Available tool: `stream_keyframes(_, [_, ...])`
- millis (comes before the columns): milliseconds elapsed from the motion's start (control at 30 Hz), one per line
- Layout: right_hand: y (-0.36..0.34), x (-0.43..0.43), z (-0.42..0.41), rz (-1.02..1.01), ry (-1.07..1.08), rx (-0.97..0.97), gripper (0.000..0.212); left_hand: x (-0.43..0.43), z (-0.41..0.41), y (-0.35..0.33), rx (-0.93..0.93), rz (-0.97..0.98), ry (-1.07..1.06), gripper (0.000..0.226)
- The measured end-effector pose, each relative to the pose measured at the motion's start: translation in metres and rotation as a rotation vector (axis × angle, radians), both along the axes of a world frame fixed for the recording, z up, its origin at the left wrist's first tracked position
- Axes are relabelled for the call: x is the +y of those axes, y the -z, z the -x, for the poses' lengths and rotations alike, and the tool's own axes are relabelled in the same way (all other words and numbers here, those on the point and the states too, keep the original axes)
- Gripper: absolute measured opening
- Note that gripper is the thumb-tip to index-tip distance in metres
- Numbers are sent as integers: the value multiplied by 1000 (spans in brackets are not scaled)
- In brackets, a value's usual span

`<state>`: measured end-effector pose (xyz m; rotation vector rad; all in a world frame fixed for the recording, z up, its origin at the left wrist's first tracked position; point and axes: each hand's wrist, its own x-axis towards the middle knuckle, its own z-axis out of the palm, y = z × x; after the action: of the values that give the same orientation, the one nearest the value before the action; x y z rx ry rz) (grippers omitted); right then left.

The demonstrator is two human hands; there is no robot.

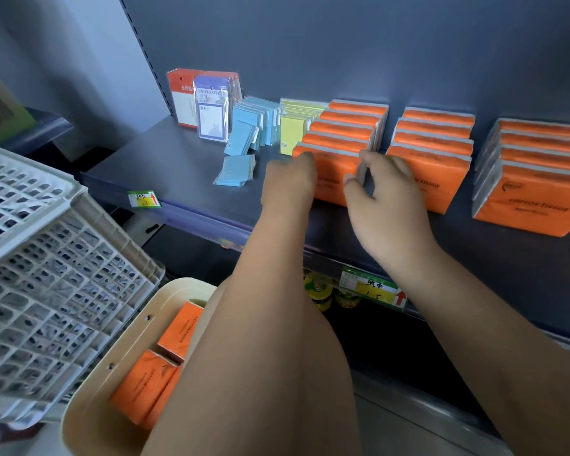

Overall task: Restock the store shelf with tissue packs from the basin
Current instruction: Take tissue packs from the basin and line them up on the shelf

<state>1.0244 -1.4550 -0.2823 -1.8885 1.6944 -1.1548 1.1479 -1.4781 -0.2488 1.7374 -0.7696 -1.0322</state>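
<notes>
Three rows of upright orange tissue packs stand on the dark shelf (185, 166). The left row's front pack (334, 172) sits between my hands. My left hand (288, 182) holds its left end, fingers curled over the top corner. My right hand (380, 189) pinches its right end with thumb and fingers. The middle row (431, 149) and the right row (533, 179) stand to the right. Below, a cream basin (89, 422) holds more orange tissue packs (152, 376), partly hidden by my left arm.
Left of the tissues stand yellow note pads (292, 133), blue packets (247, 126) with one lying flat, and card packs (208, 103). A white perforated crate (40, 274) sits at lower left above the basin. Price tags line the shelf edge; jars sit on the lower shelf.
</notes>
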Motion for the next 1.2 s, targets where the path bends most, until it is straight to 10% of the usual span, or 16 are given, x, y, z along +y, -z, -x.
stream_keyframes(533, [-44, 78, -83, 108, -383, 251, 52, 135, -102, 9, -1030, 105, -219, 58])
stream_keyframes(1200, [129, 152, -169, -617, -680, 797, 35, 277, -174, 165, -565, -494, -45, 52])
